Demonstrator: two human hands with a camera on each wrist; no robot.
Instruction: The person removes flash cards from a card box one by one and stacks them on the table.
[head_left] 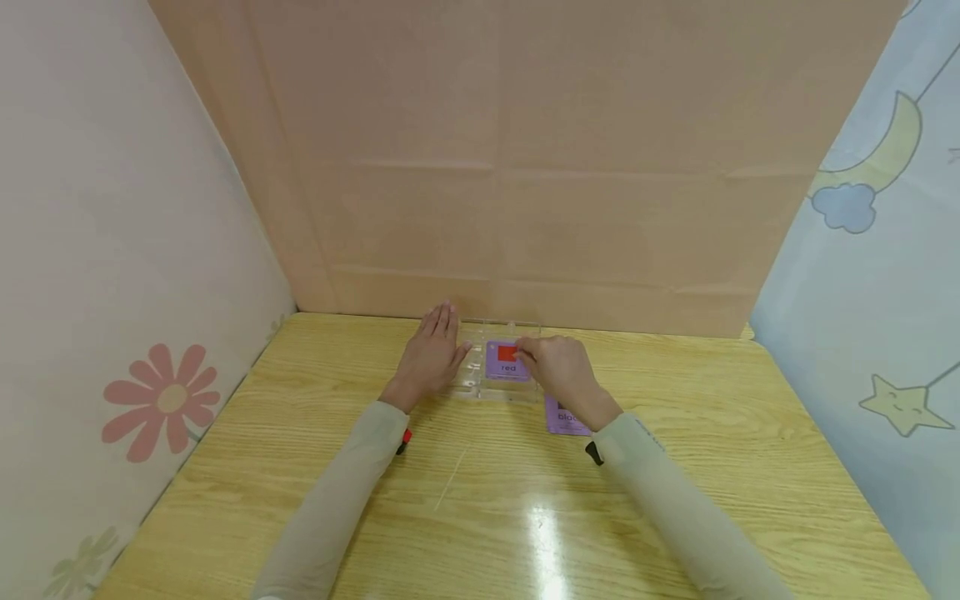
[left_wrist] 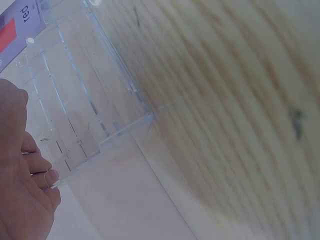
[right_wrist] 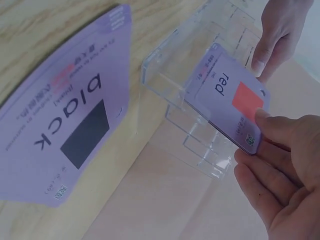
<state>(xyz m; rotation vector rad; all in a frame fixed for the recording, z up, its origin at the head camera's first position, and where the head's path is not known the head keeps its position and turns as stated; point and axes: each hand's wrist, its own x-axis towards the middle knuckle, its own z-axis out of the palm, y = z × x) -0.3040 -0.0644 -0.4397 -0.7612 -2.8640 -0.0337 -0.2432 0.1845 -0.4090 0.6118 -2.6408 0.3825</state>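
Note:
A purple flash card printed "red", with a red square, sits at a clear plastic organizer with divided slots. My right hand pinches this card at its right edge, thumb over the printed face and fingers beneath, as the right wrist view shows. The left hand lies along the organizer's left side with its fingers straight and the thumb spread toward the card. In the left wrist view its fingertips are right at the organizer's edge. A second purple card, printed "black", lies on the table below the right wrist.
The wooden table runs back to a tan paper-like panel close behind the organizer. Patterned walls stand at both sides, a flower on the left one and a moon and star on the right.

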